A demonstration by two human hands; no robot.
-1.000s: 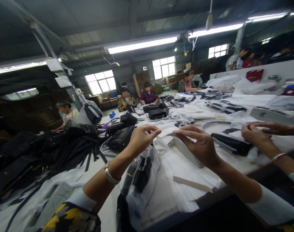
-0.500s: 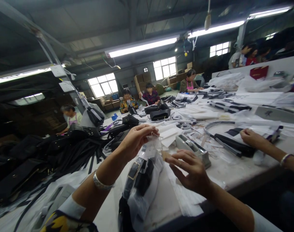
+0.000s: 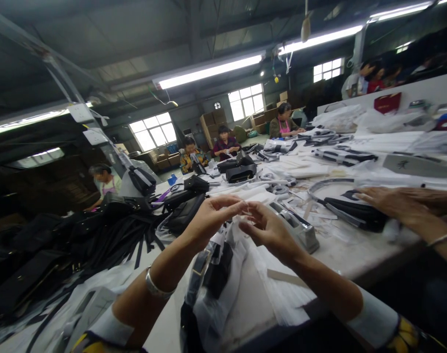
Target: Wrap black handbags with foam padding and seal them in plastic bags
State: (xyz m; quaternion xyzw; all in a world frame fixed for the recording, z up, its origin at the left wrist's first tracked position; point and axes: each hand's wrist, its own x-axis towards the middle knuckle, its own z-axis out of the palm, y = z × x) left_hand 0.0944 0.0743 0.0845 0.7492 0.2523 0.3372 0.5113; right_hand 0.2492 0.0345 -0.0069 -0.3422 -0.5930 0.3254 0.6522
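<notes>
When going left to right, find heaped black bags (image 3: 28,277); a plastic-wrapped bag (image 3: 219,272) on the table (image 3: 250,314); just above, left hand (image 3: 218,215) and right hand (image 3: 271,230), fingertips together, grip too blurred to tell; then tape dispenser (image 3: 306,236), co-worker's hand (image 3: 388,203).

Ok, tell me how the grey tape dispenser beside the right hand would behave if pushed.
The tape dispenser would likely slide on the table rather than tip, as its body is long and low. It looks stiff: the casing has straight edges. Its blocky near end suggests some weight.
</notes>
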